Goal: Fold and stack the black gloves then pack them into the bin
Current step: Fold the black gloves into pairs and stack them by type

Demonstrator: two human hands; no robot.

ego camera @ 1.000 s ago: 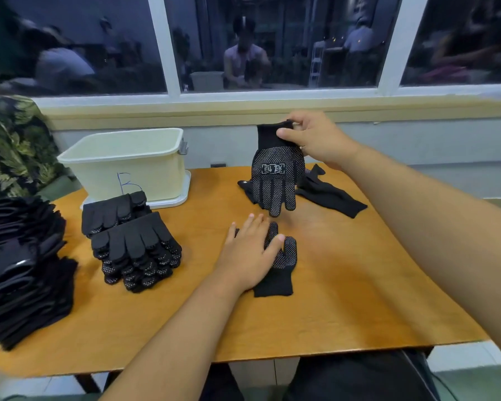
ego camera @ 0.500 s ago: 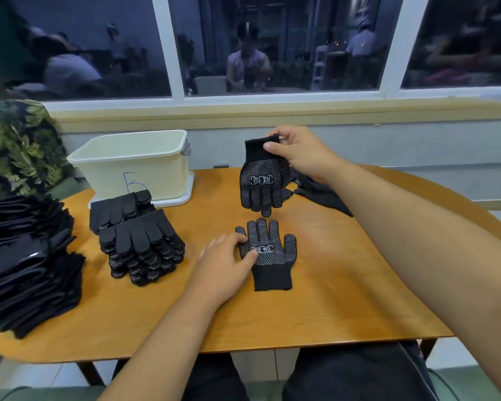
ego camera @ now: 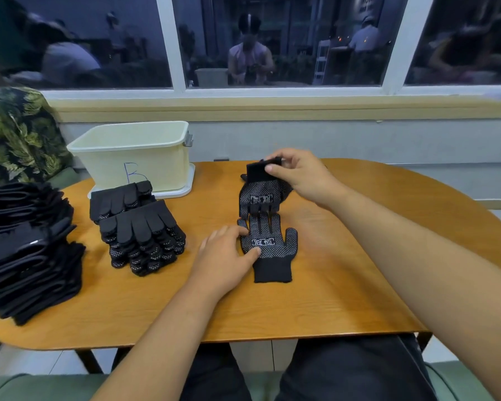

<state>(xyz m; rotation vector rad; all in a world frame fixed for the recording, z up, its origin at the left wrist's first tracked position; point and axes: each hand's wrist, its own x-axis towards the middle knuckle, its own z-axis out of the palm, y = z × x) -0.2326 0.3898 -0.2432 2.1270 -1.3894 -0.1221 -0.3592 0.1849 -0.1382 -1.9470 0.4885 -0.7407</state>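
Over wooden table [ego camera: 330,299], my right hand [ego camera: 298,172] pinches limp black dotted glove [ego camera: 259,195] by cuff; flat left hand [ego camera: 223,256] pins its mate [ego camera: 272,267]

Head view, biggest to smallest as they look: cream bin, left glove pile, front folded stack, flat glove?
1-2. Tall black glove pile and cream plastic bin: too close; pile nearer, cropped.
3. Front folded black glove stack.
4. Flat dotted black glove.
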